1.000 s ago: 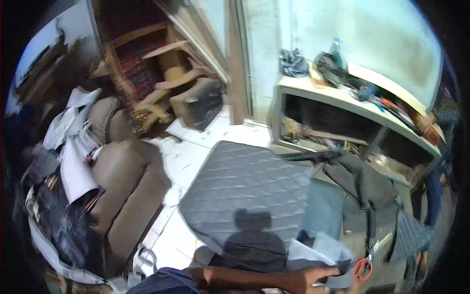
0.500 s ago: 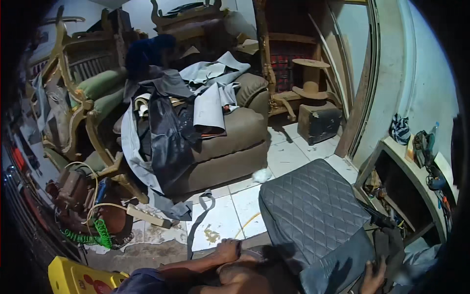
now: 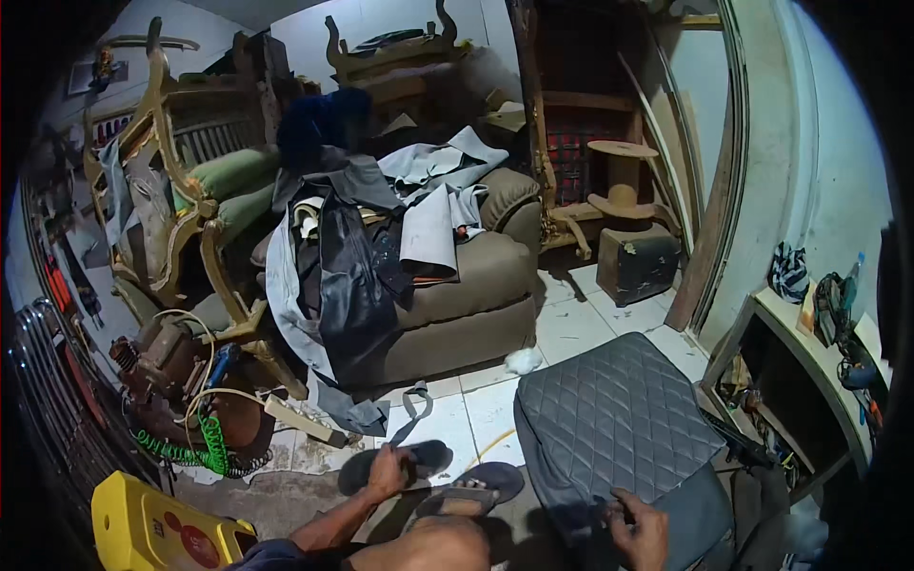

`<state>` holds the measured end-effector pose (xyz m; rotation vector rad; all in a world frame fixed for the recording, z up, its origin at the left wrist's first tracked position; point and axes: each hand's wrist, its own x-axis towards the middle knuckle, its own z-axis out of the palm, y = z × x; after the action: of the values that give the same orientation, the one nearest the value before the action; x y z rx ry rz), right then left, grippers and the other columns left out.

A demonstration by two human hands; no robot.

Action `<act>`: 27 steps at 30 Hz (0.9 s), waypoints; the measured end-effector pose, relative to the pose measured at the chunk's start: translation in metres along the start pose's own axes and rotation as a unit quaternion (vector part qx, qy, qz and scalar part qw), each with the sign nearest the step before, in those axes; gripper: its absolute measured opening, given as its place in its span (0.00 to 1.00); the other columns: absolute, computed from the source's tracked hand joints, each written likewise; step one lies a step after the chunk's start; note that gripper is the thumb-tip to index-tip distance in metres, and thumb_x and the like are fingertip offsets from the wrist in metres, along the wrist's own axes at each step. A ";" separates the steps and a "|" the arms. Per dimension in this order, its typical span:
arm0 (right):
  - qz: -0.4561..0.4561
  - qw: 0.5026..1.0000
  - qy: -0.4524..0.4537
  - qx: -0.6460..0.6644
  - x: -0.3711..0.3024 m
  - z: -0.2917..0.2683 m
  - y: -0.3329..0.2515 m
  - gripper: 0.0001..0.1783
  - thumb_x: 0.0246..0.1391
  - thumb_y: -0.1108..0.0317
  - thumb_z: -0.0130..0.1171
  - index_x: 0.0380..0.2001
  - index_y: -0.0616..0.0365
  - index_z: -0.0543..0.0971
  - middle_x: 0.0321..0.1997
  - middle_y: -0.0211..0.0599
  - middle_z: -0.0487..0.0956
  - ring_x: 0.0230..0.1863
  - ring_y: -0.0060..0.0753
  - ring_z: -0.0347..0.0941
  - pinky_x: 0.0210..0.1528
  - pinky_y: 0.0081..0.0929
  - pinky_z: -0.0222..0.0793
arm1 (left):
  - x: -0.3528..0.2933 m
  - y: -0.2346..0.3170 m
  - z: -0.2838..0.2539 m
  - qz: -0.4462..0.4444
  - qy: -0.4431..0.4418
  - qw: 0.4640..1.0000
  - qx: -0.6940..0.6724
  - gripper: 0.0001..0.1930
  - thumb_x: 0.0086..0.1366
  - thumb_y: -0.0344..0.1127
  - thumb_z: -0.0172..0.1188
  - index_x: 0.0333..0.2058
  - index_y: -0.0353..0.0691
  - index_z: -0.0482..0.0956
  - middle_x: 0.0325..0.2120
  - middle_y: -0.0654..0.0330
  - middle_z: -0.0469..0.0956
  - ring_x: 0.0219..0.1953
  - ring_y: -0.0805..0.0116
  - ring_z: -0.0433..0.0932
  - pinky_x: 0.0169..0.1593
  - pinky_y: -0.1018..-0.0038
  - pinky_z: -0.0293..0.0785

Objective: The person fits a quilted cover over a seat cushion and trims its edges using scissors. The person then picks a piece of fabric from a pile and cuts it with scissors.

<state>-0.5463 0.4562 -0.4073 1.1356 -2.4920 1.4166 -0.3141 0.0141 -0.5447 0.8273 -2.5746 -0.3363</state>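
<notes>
My left hand [image 3: 388,474] is low over my slippers, its fingers curled closed beside the lower end of a grey fabric strip [image 3: 411,416]; whatever it grips is hidden. The dark left slipper [image 3: 433,458] lies beneath that hand. My right hand [image 3: 640,535] hovers at the near side of a grey seat cover [image 3: 619,419] with diamond quilting. Its fingers are bent but apart, and nothing shows between them. A smooth grey panel [image 3: 690,514] of the cover hangs at its near right.
Scraps of grey and white upholstery material [image 3: 428,238] cover a brown armchair [image 3: 466,324] ahead. A compressor [image 3: 181,357] with a green coiled hose and a power strip [image 3: 305,422] are at left. A yellow case [image 3: 157,523] stands near me; an open shelf [image 3: 762,319] is at right.
My left hand has moved left to the strip's lower end. My right hand has come left from the dark cloth to the seat cover, fingers more bent. The view has shifted slightly.
</notes>
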 end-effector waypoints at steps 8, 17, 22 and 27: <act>0.060 0.995 -0.076 -0.030 0.001 0.017 0.010 0.19 0.58 0.67 0.60 0.53 0.56 0.81 0.28 0.50 0.78 0.25 0.41 0.72 0.32 0.36 0.70 | 0.139 0.140 -0.095 0.249 -0.305 0.913 0.104 0.14 0.48 0.36 0.61 0.34 0.41 0.84 0.33 0.48 0.81 0.36 0.44 0.81 0.38 0.52 0.77; 0.173 0.973 -0.141 0.061 -0.023 0.033 -0.010 0.17 0.64 0.61 0.58 0.52 0.56 0.82 0.27 0.45 0.78 0.25 0.35 0.70 0.34 0.40 0.67 | 0.078 0.082 0.015 0.259 -0.537 0.762 -0.254 0.24 0.56 0.32 0.63 0.53 0.37 0.75 0.49 0.48 0.78 0.45 0.53 0.80 0.51 0.61 0.75; 0.427 0.898 -0.098 -0.039 -0.032 0.041 0.008 0.22 0.62 0.56 0.60 0.53 0.56 0.81 0.30 0.45 0.80 0.28 0.35 0.72 0.36 0.39 0.69 | 0.141 0.096 -0.049 0.195 -0.456 0.801 -0.336 0.31 0.60 0.26 0.60 0.64 0.37 0.69 0.60 0.49 0.73 0.55 0.57 0.77 0.60 0.65 0.72; 0.259 0.951 -0.099 -0.134 0.064 0.019 -0.016 0.23 0.63 0.57 0.57 0.56 0.59 0.78 0.47 0.49 0.83 0.47 0.44 0.80 0.48 0.38 0.73 | 0.242 0.070 -0.156 0.297 -0.189 0.896 -0.270 0.25 0.69 0.33 0.58 0.63 0.38 0.69 0.62 0.49 0.71 0.65 0.50 0.69 0.67 0.59 0.64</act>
<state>-0.5772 0.4005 -0.3822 0.6221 -3.1665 1.0220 -0.4565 -0.0906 -0.3073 -0.2538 -2.6874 -1.0261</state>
